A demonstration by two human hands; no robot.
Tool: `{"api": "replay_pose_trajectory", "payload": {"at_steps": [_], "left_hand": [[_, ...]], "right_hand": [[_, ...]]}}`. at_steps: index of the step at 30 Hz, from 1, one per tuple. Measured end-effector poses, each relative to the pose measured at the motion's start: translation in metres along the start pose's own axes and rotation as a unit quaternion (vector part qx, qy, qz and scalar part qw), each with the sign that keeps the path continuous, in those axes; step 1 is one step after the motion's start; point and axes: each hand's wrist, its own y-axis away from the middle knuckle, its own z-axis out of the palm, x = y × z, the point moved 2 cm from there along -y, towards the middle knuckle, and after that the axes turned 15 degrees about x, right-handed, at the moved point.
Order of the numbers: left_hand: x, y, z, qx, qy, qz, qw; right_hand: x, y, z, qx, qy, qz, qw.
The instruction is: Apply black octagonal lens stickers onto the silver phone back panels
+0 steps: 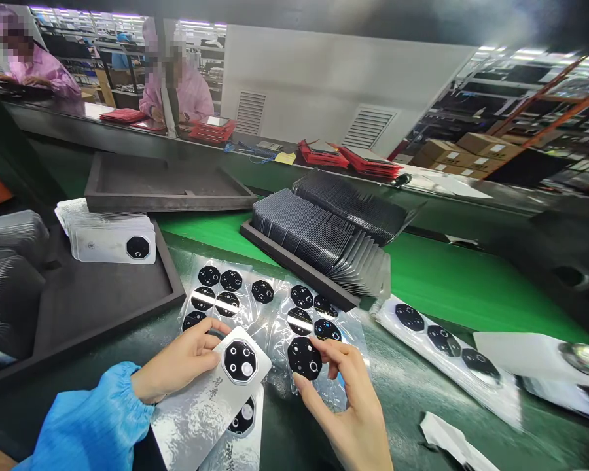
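Observation:
My left hand (189,360), its blue sleeve at the wrist, grips the upper edge of a silvery phone back cover (196,405) with an octagonal camera window. A second phone back cover (252,441) lies partly hidden beneath it. To the right, my right hand (346,392) pinches a black octagonal camera lens cover (304,358) between thumb and fingers. Behind it, several more lens covers (302,297) lie on clear plastic film (358,340). Another group of lens covers (231,280) sits on film behind my left hand.
At left, a dark foam tray (103,307) holds fanned phone back covers (112,242) and upright panels. A rack of thin upright panels (319,235) stands on the green belt (436,275). At right lies a bagged strip of lens covers (442,341). People in pink work beyond.

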Motion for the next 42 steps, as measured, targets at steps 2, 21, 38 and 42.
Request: {"api": "replay_pose_trajectory", "payload": {"at_steps": [2, 21, 38, 42], "left_hand": [[0.000, -0.001, 0.000, -0.003, 0.004, 0.002, 1.000], [-0.005, -0.002, -0.002, 0.000, 0.009, -0.004, 1.000], [-0.008, -0.003, -0.003, -0.004, 0.022, -0.008, 1.000], [-0.011, -0.005, -0.005, 0.003, 0.017, -0.009, 1.000]], "right_hand": [[0.000, 0.000, 0.000, 0.000, -0.001, 0.001, 1.000], [0.001, 0.000, 0.000, 0.003, -0.006, 0.001, 1.000], [0.001, 0.000, 0.000, 0.005, -0.008, -0.004, 1.000], [0.002, 0.000, 0.000, 0.002, -0.008, 0.001, 1.000]]}}
